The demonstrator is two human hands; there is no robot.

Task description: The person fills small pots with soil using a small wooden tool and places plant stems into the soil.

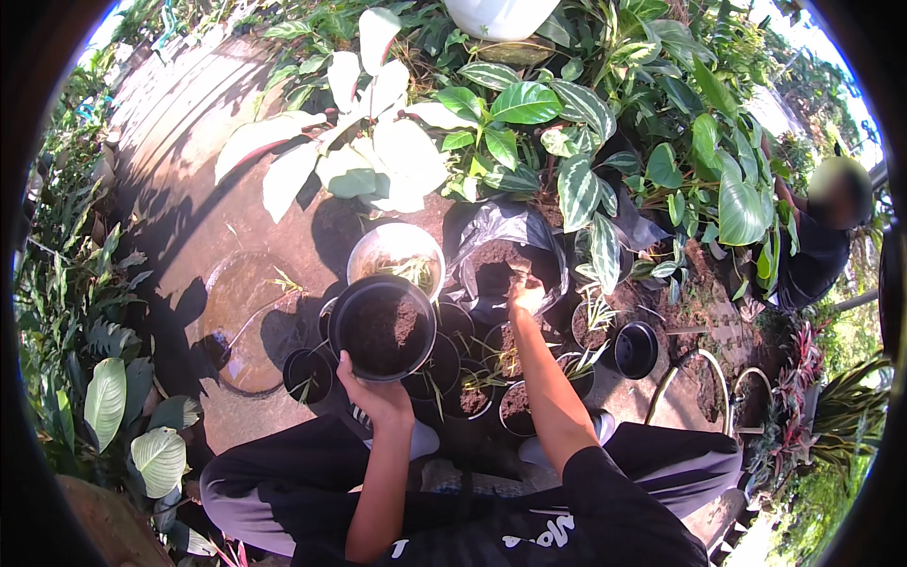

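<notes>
Beyond the person's feet (pixel 424 441), the left hand (pixel 380 395) grasped a black pot (pixel 350 326) by its near side, with dark soil (pixel 407 323) inside. The right hand (pixel 526 293) reached into a plastic bag (pixel 556 248), fingers curled; whether they gripped anything, I couldn't tell. A white bucket (pixel 376 244) stood behind the pot.

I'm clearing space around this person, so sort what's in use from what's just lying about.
In use, or likely so:
- black pot of soil, in the left hand
- black bag of soil, right hand at it
- white tub
- small potted sprouts

Apparently just around:
- pale curved tube
- striped-leaf plant
- white container, top edge
</notes>
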